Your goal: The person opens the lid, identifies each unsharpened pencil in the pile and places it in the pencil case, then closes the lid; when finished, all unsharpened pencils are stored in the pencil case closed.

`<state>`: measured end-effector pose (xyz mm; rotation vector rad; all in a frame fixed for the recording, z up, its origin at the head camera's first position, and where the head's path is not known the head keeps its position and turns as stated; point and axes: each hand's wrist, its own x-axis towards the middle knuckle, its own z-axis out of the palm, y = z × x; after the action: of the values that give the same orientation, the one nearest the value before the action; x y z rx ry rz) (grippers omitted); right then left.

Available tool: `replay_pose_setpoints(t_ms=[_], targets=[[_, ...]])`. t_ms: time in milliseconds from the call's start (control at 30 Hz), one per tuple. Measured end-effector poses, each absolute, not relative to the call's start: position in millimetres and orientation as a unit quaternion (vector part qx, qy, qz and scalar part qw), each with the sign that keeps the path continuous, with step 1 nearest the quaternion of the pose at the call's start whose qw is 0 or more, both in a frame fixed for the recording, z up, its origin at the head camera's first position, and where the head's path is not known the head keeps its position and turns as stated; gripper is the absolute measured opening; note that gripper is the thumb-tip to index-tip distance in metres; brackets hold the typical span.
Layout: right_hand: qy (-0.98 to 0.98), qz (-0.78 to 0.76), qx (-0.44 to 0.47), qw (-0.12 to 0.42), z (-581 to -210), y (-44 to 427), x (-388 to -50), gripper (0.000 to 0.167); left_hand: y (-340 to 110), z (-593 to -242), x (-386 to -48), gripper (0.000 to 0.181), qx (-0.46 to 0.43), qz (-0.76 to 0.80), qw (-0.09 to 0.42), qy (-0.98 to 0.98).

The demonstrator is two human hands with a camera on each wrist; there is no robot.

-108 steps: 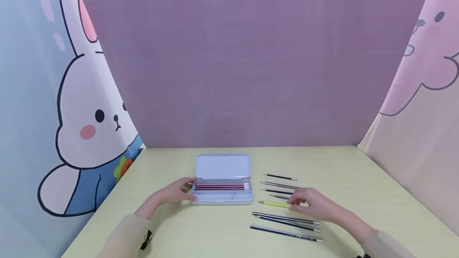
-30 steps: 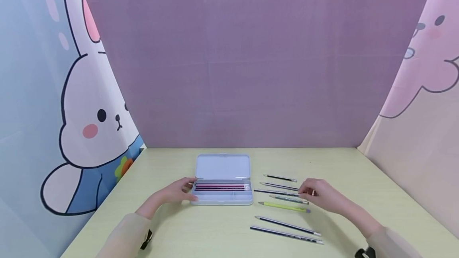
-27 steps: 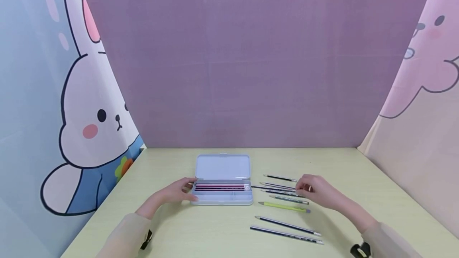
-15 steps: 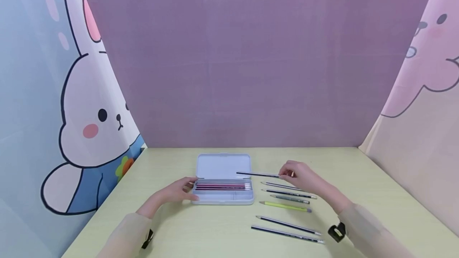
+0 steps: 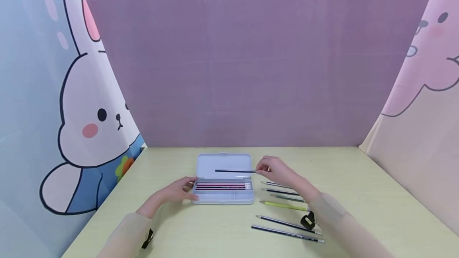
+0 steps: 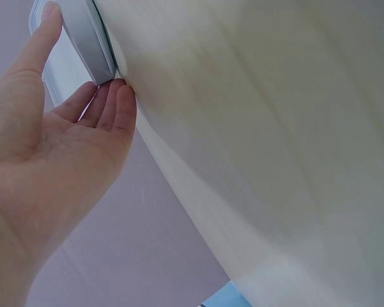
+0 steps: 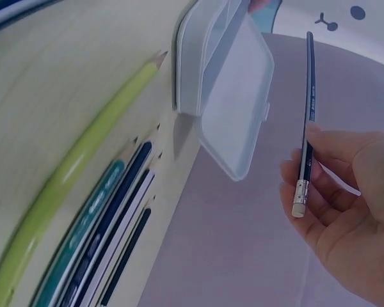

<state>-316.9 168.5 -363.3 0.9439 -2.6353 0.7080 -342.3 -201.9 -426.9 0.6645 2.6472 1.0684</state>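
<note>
My right hand pinches a dark striped pencil near its white eraser end. The pencil is raised level in front of the open lid of a pale pencil case. In the right wrist view the pencil shows a flat, unsharpened far end and a metal ferrule. My left hand grips the case's left end, thumb at the front and fingers behind. Inside the case's rear compartment lie several red-and-black striped pencils, erasers to the right.
Right of the case lie several pencils, among them a yellow-green one and a teal one. Nearer the front are two dark striped pencils, one sharpened. My right forearm passes over part of the row. A purple cloth hangs behind the table.
My right hand has picked up the unsharpened dark pencil from the front group, lifted it and carried it left from the row to the case's lid. My left hand stays on the case.
</note>
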Motion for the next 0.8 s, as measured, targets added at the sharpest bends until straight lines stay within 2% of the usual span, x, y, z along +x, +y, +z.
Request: replay_pose_setpoints(t_ms=[500,800], targets=[[-0.924,0.235,0.291,0.075,-382.4,121.2,-338.2,0.008,-202.2,-427.5,-343.6,0.08,0.223,0.359,0.103,0.901],[-0.92,0.232,0.31,0.062,-397.8,106.1,-347.2,0.007,-201.3,-427.7,-343.2,0.079,0.229,0.36,0.105,0.898]])
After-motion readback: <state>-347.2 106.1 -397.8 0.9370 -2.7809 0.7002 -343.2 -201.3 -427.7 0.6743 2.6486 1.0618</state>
